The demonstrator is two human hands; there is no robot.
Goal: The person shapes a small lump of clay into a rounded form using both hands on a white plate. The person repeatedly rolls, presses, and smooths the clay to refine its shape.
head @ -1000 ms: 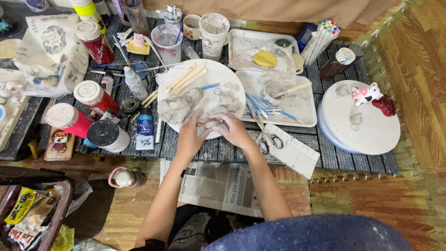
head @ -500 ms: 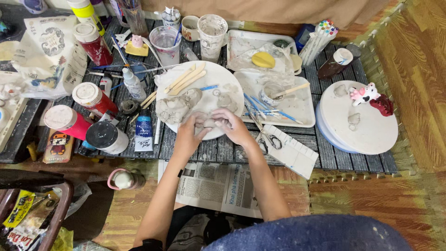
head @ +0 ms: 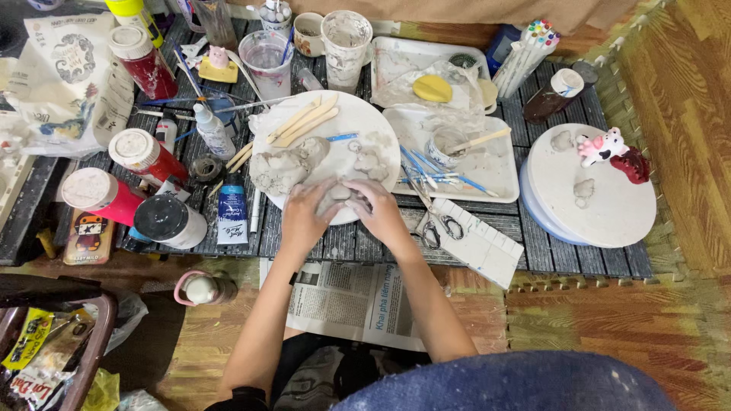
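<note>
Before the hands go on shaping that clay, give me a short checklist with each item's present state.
1. Both hands on the clay piece: ok, left hand and right hand close around it.
2. Work sits over the round white plate: ok.
3. Spare clay lump within reach: ok, beside the left hand.
4. Wooden modelling sticks on the plate: ok.
5. Scissors clear of the right hand: ok, apart.
6. Clay moisture: cannot tell.
</note>
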